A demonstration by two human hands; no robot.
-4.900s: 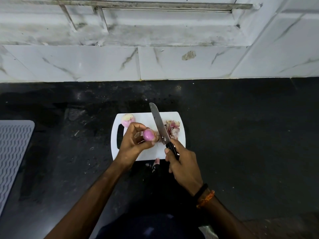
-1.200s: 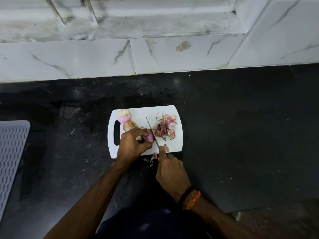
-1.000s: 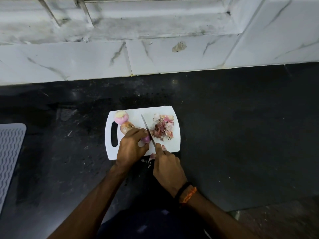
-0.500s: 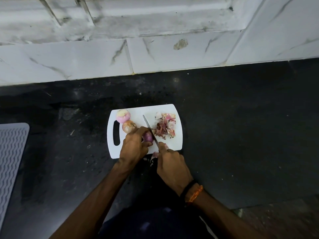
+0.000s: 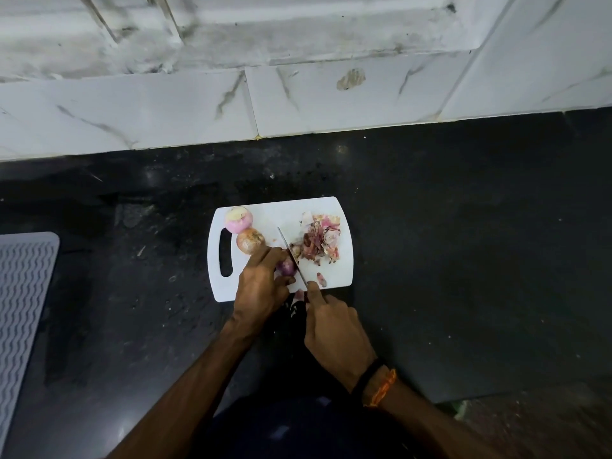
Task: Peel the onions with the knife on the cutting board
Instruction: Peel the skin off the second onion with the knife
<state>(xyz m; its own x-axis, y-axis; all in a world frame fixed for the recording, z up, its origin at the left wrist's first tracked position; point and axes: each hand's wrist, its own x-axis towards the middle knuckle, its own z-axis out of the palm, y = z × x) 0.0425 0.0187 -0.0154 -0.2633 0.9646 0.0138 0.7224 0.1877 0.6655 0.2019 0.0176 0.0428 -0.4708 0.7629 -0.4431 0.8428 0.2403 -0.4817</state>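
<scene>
A white cutting board [image 5: 280,212] lies on the black counter. My left hand [image 5: 261,286] grips a small purple onion [image 5: 285,266] down on the board. My right hand [image 5: 334,332] holds the knife [image 5: 291,256], forefinger along its spine, with the blade set against the onion's right side. The handle is hidden in my hand. A peeled pink onion [image 5: 239,219] and an unpeeled brown onion [image 5: 250,240] sit at the board's left end. A heap of peels [image 5: 319,241] lies on the right part of the board.
A grey ribbed mat [image 5: 23,293] lies at the left edge of the black counter [image 5: 447,243]. A white marble tiled wall [image 5: 298,94] runs along the back. A few peel scraps [image 5: 299,294] lie just in front of the board.
4.9 s ago the onion was held up above the board with the knife beside it. Now it is pressed on the board and the blade is against it. Little has moved in the last second.
</scene>
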